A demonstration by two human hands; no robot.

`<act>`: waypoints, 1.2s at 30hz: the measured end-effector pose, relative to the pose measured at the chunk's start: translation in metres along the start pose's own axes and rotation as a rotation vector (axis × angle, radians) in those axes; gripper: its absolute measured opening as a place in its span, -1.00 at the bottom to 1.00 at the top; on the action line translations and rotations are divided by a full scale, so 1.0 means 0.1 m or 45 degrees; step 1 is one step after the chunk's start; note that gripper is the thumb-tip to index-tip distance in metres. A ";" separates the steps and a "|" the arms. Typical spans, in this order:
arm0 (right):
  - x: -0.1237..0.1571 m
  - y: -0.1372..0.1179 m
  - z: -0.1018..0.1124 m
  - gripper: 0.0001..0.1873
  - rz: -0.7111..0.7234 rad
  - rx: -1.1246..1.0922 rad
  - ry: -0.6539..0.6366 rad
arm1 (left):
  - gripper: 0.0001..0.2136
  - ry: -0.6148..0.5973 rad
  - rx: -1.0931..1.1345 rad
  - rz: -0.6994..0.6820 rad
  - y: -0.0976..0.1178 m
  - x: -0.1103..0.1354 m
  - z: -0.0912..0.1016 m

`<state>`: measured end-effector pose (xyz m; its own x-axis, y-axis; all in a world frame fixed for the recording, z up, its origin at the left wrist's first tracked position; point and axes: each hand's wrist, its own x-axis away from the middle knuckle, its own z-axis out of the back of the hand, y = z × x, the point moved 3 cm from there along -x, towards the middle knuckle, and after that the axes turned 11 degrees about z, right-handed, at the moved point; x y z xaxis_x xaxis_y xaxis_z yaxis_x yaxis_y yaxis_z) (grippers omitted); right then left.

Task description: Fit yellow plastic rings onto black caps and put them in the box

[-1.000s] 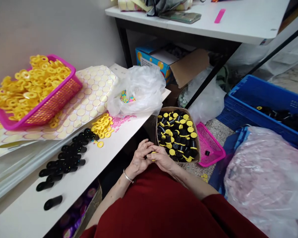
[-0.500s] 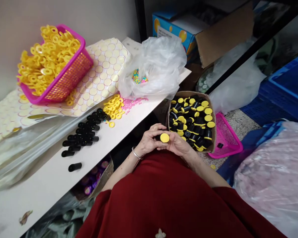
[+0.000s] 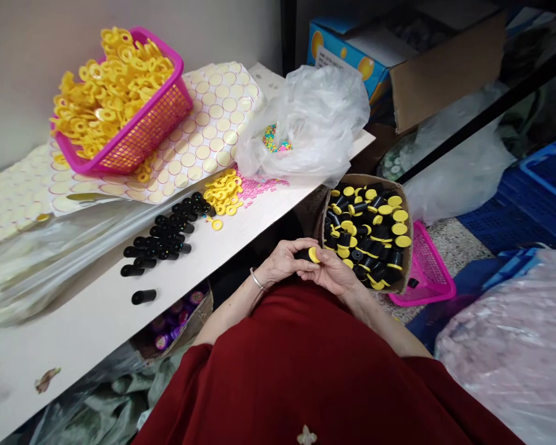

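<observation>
Both hands meet in front of my lap over a small black tube with a yellow cap (image 3: 311,254). My left hand (image 3: 285,261) wraps its fingers round the black body. My right hand (image 3: 334,272) pinches the capped end. Just to the right stands a cardboard box (image 3: 406,262) full of finished black tubes with yellow caps. On the white table (image 3: 97,321) to the left lie several bare black tubes (image 3: 164,241) and a small heap of yellow rings (image 3: 222,194).
A pink basket (image 3: 139,139) heaped with yellow rings sits on sheets of round stickers (image 3: 204,139). A clear plastic bag (image 3: 306,123) holds coloured beads. A low pink basket (image 3: 429,272), a blue crate (image 3: 537,191) and a large plastic bag (image 3: 509,346) lie on the floor to the right.
The camera has tilted down and the upper table has left the view. The capped tube has turned in my hands, its yellow face now shown edge-on rather than flat.
</observation>
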<state>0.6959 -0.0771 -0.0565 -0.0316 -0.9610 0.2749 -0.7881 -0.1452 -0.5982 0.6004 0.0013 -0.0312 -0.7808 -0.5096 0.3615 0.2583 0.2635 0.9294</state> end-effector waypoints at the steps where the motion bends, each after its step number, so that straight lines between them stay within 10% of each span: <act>1: 0.01 0.00 -0.01 -0.58 0.010 0.017 0.000 | -0.55 0.001 0.022 0.019 -0.01 0.01 0.01; 8: -0.02 0.04 -0.06 -0.65 0.040 -0.076 0.105 | -0.56 -0.035 0.016 -0.027 0.00 0.04 0.05; 17: 0.04 -0.14 -0.30 -0.63 0.125 0.100 -0.011 | -0.70 0.031 -0.605 -0.578 0.27 0.20 -0.10; 25: -0.13 0.21 0.06 -0.62 0.014 0.011 0.155 | -0.80 0.056 -0.410 -0.151 -0.16 -0.05 0.03; 36: -0.09 0.14 0.11 -0.57 -0.028 0.074 -0.086 | -0.52 0.160 -0.440 -0.327 -0.14 0.04 0.09</act>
<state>0.6922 -0.0730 -0.0760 0.0283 -0.9708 0.2382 -0.7510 -0.1779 -0.6359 0.5885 0.0030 -0.0437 -0.7747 -0.6240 0.1022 0.2569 -0.1628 0.9526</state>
